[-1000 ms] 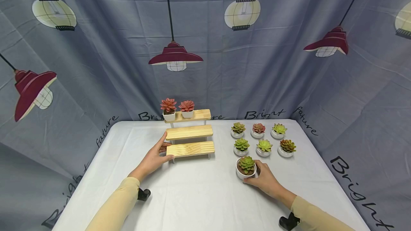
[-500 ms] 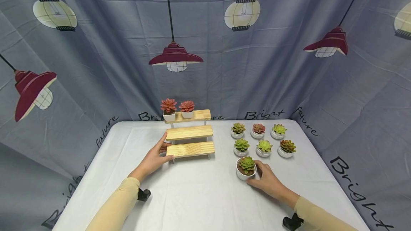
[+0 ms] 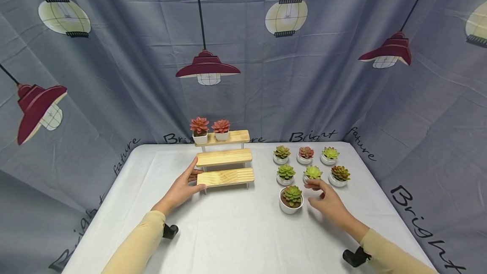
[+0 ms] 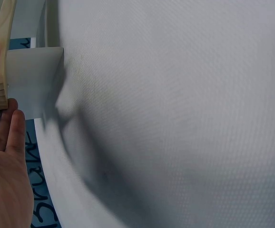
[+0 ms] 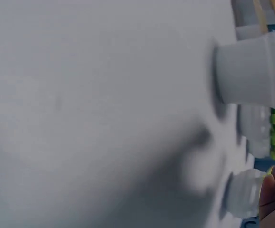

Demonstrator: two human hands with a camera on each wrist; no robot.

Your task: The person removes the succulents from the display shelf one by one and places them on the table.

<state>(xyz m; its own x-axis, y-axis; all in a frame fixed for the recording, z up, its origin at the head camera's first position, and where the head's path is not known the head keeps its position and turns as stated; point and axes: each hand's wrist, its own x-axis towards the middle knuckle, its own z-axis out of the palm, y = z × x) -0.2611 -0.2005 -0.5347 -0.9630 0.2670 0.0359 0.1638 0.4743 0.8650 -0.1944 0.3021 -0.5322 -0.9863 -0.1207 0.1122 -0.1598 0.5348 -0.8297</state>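
Note:
In the head view, my left hand (image 3: 181, 190) grips the left end of a three-tier wooden plant stand (image 3: 226, 176). Its thumb lies at the lowest shelf, while the fingers reach up behind. Seen from the left wrist, the fingers of this hand (image 4: 6, 166) meet the end of a wooden board (image 4: 1, 61). To the right, a green succulent in a round white pot (image 3: 291, 209) stands upright on the table. Just right of it hovers my right hand (image 3: 332, 207), fingers loosely bent and holding nothing. The right wrist view shows that white pot (image 5: 247, 71) apart from the fingertips.
Two red succulents (image 3: 200, 126) in white pots sit on the top shelf. Behind the right hand, several small succulents in glassy white pots stand in two rows, among them a brownish one (image 3: 340, 174). A lamp-print curtain (image 3: 243, 96) hangs beyond the white table (image 3: 228, 236).
My right hand has let go of the round white pot and moved off to the right. The pot stays in its spot. The left hand keeps its hold on the stand.

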